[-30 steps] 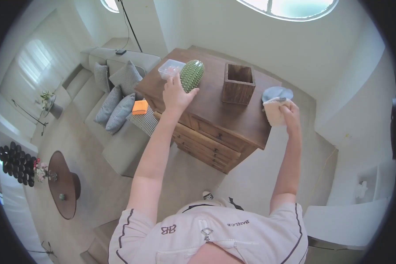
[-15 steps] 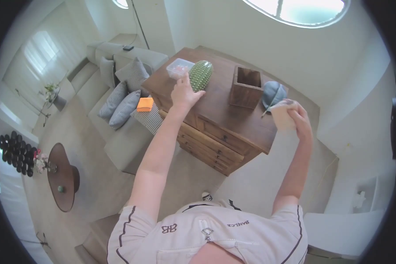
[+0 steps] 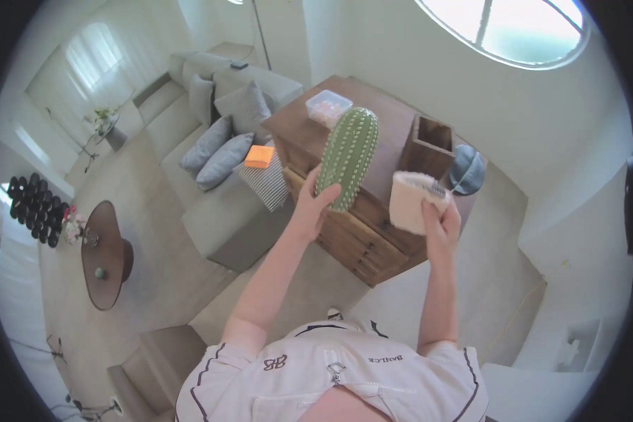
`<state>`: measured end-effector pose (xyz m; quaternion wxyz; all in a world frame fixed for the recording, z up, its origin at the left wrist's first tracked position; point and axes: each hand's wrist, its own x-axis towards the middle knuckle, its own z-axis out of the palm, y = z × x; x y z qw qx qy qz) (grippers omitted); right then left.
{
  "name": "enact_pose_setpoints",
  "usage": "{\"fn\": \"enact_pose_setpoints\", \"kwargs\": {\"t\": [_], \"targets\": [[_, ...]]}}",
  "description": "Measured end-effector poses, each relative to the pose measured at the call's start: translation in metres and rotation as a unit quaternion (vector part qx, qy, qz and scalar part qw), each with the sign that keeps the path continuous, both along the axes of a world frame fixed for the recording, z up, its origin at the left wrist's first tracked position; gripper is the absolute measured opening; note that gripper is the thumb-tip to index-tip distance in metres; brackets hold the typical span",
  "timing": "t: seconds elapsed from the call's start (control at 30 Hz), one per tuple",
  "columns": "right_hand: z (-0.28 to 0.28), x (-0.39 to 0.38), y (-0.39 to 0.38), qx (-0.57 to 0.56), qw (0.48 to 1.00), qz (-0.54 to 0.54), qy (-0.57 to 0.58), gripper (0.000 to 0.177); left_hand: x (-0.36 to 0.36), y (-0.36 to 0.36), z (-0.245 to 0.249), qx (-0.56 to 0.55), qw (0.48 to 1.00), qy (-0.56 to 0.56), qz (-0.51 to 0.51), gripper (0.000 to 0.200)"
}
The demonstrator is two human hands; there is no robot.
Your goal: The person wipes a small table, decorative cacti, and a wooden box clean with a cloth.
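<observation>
Left fingers (image 3: 330,193) curled round cactus (image 3: 349,156), right fingers (image 3: 432,213) pinching cloth (image 3: 408,205), tub (image 3: 312,110) of pinkish pieces (image 3: 328,109)

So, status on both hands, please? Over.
Left hand holding green cactus ornament. Right hand gripping cream cloth. Nothing between those two items. Wooden box just beyond cloth.

Grey sofa (image 3: 221,228), blue-grey cushions (image 3: 224,161) on its seat; oval brown coffee table (image 3: 104,246), small green ornament (image 3: 100,273) on top; armchair (image 3: 163,362).

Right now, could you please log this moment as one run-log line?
Left hand: holding cactus | Right hand: holding cloth | Dresser: tub, box on top
</observation>
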<state>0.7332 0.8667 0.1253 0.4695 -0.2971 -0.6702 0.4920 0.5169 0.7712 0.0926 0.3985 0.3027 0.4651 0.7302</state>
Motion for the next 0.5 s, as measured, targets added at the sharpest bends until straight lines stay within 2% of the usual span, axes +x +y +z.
{"fn": "enact_pose_setpoints", "kwargs": {"t": [0.1,0.2,0.37,0.5], "targets": [[-0.003,-0.052,-0.022,0.08,0.992,-0.091,0.034,0.023,0.004,-0.043,-0.01,0.05,0.994,-0.076,-0.068,0.085],[-0.011,-0.099,-0.052,0.071,0.985,-0.017,0.154,0.03,0.0,-0.082,-0.008,0.054,0.992,-0.068,-0.088,0.095],[-0.007,-0.149,-0.119,0.082,0.953,0.179,0.231,0.041,-0.012,-0.147,0.005,0.045,0.999,-0.012,-0.014,0.103],[-0.009,-0.172,-0.161,0.089,0.926,0.257,0.264,0.039,-0.018,-0.191,-0.007,0.064,0.997,0.001,0.044,0.101]]}}
